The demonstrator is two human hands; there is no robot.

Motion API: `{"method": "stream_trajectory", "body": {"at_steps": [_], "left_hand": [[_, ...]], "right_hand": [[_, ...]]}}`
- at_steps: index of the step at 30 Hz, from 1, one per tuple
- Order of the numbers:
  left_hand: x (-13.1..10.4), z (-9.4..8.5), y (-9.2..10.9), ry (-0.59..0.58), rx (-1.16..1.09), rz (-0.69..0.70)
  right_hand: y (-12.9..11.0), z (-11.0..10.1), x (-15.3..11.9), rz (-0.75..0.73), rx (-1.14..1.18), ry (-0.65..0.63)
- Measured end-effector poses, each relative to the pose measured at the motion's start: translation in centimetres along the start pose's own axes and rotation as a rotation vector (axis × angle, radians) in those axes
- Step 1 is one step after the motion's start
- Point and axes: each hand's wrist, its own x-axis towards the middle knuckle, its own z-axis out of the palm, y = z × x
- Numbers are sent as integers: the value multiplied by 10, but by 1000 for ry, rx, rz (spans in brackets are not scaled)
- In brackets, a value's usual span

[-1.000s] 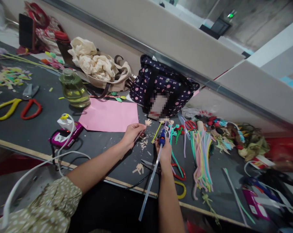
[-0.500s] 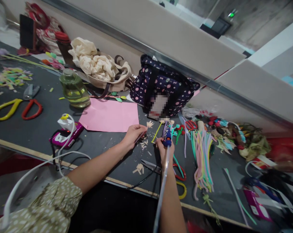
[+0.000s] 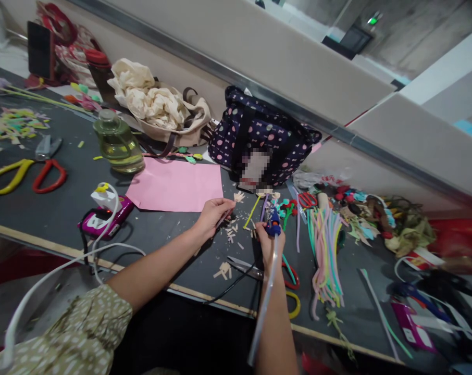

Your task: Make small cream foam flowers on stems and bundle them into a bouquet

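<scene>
Left hand (image 3: 213,216): thumb and fingers pinched on a thin strip (image 3: 223,217), above the dark worktop (image 3: 173,229) and just right of the pink sheet (image 3: 177,185); a pale fringed piece (image 3: 239,197) shows at the fingertips, but the view is too small to confirm whether it is joined to the strip. Right hand (image 3: 268,247): fingers wrapped around a blue glue gun (image 3: 274,225), a clear glue stick (image 3: 268,289) projecting from its rear over the forearm; gun and strip stand apart, no contact noted.

Judged done: cutting, at least in part, since pale cut pieces (image 3: 230,232) lie scattered between the hands and the scissors (image 3: 246,266) lie set down, partly beneath the right forearm; small coloured shapes (image 3: 290,207) appear made up beyond the gun. Judged outstanding: the strip in hand, apparently unfinished; a yellow strip (image 3: 252,212) lying between the hands; a large bundle of coloured strips (image 3: 325,250), seemingly unused, at right.
</scene>
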Motion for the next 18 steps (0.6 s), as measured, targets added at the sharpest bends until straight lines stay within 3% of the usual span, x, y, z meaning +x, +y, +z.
{"method": "stream_trajectory", "body": {"at_steps": [7,11,14,18], "left_hand": [[1,-1,0,-4,-25,12],[0,-1,0,0,-15,-2],[-1,0,1,6,-14,-6],[-3,2,2,10,-1,-12]], "right_hand": [[-2,-3,-1,-35,-595,-127],[-4,1,-4,-37,-763,-182],[-2,1,-3,-53,-664,-176],[-5,1,-4,-33,-104,-101]]}}
